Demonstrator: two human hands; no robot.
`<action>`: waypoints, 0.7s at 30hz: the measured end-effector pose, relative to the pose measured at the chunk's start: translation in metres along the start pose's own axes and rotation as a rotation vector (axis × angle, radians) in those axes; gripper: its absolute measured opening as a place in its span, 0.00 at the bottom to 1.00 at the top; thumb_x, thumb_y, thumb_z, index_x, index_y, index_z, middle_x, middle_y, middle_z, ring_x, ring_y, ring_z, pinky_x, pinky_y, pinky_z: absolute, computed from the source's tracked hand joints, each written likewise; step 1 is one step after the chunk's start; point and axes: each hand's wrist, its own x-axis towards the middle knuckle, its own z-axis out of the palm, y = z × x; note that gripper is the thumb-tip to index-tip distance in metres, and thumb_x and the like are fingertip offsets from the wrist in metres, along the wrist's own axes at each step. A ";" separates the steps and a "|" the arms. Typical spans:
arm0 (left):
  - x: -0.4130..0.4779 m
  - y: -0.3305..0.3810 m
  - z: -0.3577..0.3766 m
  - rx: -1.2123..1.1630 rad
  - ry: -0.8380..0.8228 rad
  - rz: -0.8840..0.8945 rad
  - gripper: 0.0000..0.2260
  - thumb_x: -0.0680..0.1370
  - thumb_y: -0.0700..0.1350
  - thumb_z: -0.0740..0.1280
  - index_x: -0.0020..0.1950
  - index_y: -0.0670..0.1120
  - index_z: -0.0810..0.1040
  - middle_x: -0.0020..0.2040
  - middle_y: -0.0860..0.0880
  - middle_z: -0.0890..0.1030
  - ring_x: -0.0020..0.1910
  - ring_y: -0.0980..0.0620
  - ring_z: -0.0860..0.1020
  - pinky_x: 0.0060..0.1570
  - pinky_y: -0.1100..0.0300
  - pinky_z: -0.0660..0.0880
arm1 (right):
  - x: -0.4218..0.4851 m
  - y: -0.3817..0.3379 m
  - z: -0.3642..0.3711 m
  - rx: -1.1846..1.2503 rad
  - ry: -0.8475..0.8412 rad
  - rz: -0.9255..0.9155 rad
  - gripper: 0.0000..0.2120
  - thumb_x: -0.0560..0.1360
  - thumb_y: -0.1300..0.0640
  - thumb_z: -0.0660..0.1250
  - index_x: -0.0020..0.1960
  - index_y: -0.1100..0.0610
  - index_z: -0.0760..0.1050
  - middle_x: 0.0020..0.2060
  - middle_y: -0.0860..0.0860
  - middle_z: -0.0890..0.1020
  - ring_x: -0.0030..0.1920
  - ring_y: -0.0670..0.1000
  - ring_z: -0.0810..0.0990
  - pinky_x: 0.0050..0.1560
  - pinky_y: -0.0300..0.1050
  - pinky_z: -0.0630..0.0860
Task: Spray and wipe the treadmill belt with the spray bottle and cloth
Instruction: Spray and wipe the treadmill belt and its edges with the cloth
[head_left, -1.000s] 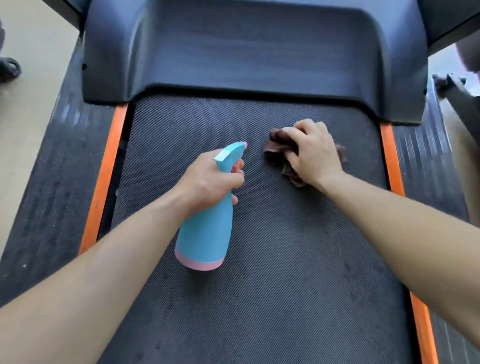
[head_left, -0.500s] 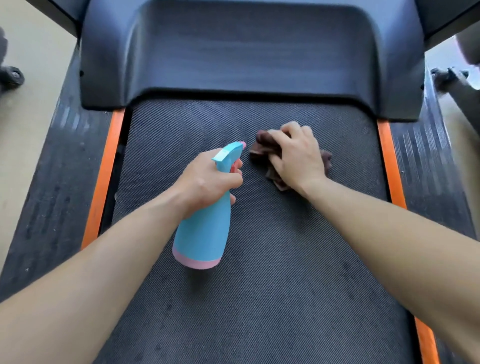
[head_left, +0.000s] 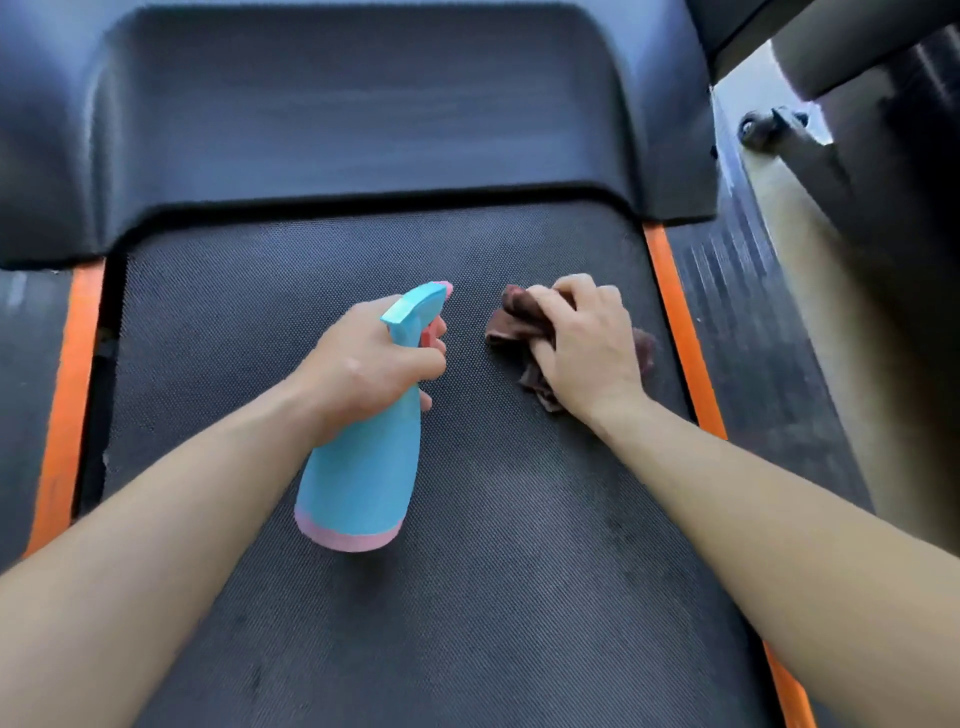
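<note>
We are holding the blue, pink-based bottle (head_left: 363, 478) tilted above the dark textured belt (head_left: 519, 597), nozzle pointing forward, and we are pressing the crumpled brown cloth (head_left: 514, 325) onto the belt beside it.

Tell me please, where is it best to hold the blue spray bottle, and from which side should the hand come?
Grip the spray bottle at its narrow neck under the head, as the left hand does, coming from behind, opposite the nozzle. The body widens toward its pink base, so the neck best fits a closed hand, and a finger reaches the pink trigger there.
</note>
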 end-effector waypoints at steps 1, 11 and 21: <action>0.004 0.005 0.004 0.025 -0.012 0.008 0.14 0.68 0.42 0.72 0.53 0.45 0.82 0.54 0.43 0.86 0.31 0.49 0.84 0.37 0.57 0.82 | -0.016 -0.001 -0.002 -0.002 -0.007 -0.017 0.22 0.69 0.50 0.66 0.63 0.50 0.78 0.56 0.54 0.76 0.50 0.62 0.74 0.49 0.58 0.75; 0.038 0.052 0.041 0.226 -0.247 0.041 0.14 0.61 0.44 0.69 0.46 0.44 0.80 0.53 0.37 0.85 0.44 0.39 0.88 0.48 0.37 0.86 | -0.086 0.019 -0.005 -0.038 -0.005 -0.061 0.23 0.70 0.49 0.66 0.64 0.52 0.77 0.57 0.54 0.76 0.50 0.62 0.75 0.49 0.58 0.75; 0.049 0.047 0.056 0.218 -0.144 0.066 0.08 0.72 0.40 0.72 0.37 0.49 0.75 0.37 0.50 0.79 0.34 0.45 0.86 0.42 0.54 0.84 | -0.087 0.019 -0.007 -0.027 0.017 -0.060 0.22 0.69 0.49 0.66 0.63 0.52 0.79 0.56 0.54 0.77 0.50 0.61 0.75 0.48 0.58 0.75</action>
